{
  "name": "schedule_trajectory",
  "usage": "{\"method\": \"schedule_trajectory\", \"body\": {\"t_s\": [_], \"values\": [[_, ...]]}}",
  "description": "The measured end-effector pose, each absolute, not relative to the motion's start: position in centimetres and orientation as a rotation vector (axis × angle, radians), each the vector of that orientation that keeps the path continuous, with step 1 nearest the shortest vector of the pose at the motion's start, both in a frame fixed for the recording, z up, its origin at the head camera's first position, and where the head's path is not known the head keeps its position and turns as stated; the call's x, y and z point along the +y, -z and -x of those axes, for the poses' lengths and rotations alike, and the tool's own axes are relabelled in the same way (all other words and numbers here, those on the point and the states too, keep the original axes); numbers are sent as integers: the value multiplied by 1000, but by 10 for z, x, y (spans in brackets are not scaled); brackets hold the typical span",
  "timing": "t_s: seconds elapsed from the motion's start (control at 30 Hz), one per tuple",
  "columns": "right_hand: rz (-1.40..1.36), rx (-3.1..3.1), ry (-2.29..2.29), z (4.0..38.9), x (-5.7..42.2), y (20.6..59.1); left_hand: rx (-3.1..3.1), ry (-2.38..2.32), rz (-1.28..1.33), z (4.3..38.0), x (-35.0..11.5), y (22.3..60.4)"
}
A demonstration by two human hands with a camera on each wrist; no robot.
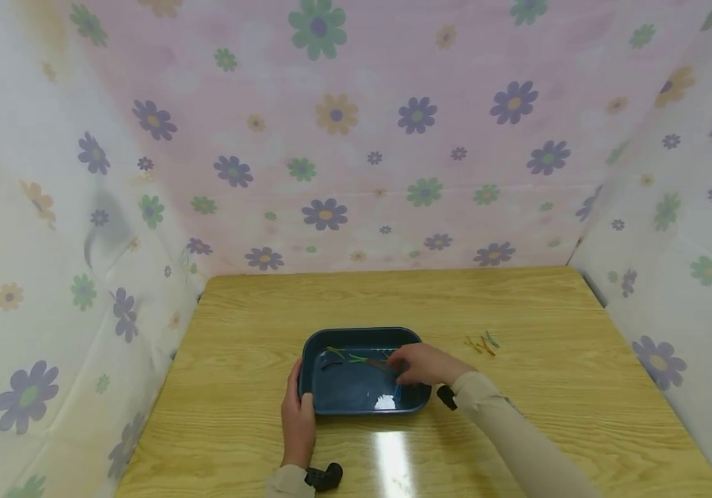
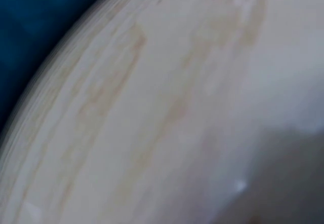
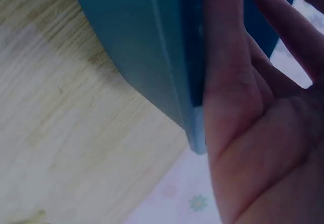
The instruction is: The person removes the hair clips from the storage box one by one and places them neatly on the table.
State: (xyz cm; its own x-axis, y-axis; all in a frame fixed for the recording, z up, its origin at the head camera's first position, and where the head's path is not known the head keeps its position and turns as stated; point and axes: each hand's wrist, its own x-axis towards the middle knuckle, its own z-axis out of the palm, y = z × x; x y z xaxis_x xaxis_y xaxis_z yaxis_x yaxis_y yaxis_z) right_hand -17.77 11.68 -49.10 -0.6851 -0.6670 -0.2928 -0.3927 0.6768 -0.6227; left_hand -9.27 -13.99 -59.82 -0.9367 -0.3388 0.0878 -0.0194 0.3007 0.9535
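Note:
A dark blue rectangular tray (image 1: 356, 411) sits on the wooden table. My left hand (image 1: 299, 422) grips its left end, fingers along the outer wall and thumb at the near corner. Inside lie thin twig-like strips: a green one (image 1: 358, 358), a yellowish one (image 1: 335, 352) and a dark curved one (image 1: 331, 364). My right hand (image 1: 427, 364) reaches over the right rim with its fingers bent down into the tray, beside a brown strip (image 1: 376, 362). I cannot tell whether its fingertips hold anything. In the right wrist view, the palm lies close beside the tray's wall (image 3: 147, 46).
Several small orange, yellow and green strips (image 1: 482, 344) lie on the table (image 1: 256, 304) right of the tray. Flowered cloth (image 1: 356, 152) hangs behind the table and along both sides. A dark wrist device (image 1: 324, 477) sits at the left cuff.

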Motion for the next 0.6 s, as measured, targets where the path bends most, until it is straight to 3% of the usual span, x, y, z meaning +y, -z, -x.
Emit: {"method": "schedule_trajectory", "body": {"t_s": [0.6], "values": [[1014, 2416, 211, 179, 93, 499, -2293, 1677, -329, 93, -141, 599]]}}
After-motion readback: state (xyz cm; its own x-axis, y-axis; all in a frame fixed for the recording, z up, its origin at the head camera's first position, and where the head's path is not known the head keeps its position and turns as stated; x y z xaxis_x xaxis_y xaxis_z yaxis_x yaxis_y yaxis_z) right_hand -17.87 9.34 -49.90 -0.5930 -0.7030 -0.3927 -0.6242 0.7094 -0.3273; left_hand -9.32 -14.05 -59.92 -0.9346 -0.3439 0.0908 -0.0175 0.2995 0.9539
